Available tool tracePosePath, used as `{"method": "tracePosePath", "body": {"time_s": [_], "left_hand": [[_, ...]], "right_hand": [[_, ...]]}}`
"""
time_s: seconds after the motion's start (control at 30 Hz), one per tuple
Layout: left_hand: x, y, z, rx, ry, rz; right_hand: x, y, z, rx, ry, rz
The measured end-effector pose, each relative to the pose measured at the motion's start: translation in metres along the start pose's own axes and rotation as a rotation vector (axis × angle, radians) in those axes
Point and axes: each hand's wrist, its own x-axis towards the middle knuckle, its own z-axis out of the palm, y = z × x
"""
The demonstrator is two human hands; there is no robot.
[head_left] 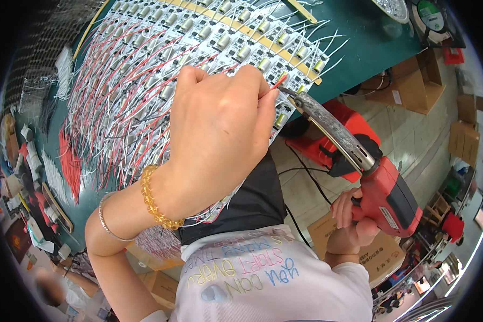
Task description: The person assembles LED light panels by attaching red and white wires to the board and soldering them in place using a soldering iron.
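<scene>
My left hand (225, 118) reaches over a panel of white circuit boards (204, 32) and pinches the end of a red wire (278, 83) between thumb and forefinger. My right hand (354, 222) grips the handle of a red and black soldering gun (389, 198). Its long metal barrel points up and left, and the tip is close beside the pinched wire. Whether the tip touches the wire or the board I cannot tell. Rows of small cylindrical parts cover the boards. Many red, white and black wires stick out from them, densest on the left.
A bundle of red wires (70, 166) and one of white wires (63, 72) lie on the green table mat (354, 48). A metal dish (394, 8) and a spool (431, 16) stand at the far right. Below are a cardboard box (413, 86) and a black cable (308, 174).
</scene>
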Motion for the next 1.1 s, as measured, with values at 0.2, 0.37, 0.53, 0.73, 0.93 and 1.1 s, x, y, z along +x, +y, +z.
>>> {"method": "tracePosePath", "body": {"time_s": [0.2, 0.37, 0.53, 0.73, 0.93, 1.1], "left_hand": [[-0.003, -0.003, 0.003, 0.0, 0.045, 0.051], [-0.004, -0.003, 0.004, 0.016, 0.041, 0.045], [-0.006, -0.003, 0.003, 0.024, 0.06, 0.051], [-0.004, -0.003, 0.004, 0.025, 0.052, 0.049], [-0.003, -0.002, 0.004, 0.017, 0.03, 0.041], [-0.003, -0.003, 0.005, 0.006, 0.056, 0.041]], "right_hand": [[-0.007, 0.015, -0.016, -0.158, -0.039, -0.04], [-0.006, -0.001, 0.002, -0.074, -0.027, -0.001], [-0.005, 0.001, 0.001, -0.063, -0.056, -0.019], [-0.012, 0.02, -0.016, -0.239, -0.012, -0.149], [-0.009, 0.004, 0.003, -0.088, 0.02, -0.051], [-0.015, 0.026, -0.023, -0.24, -0.007, -0.163]]}}
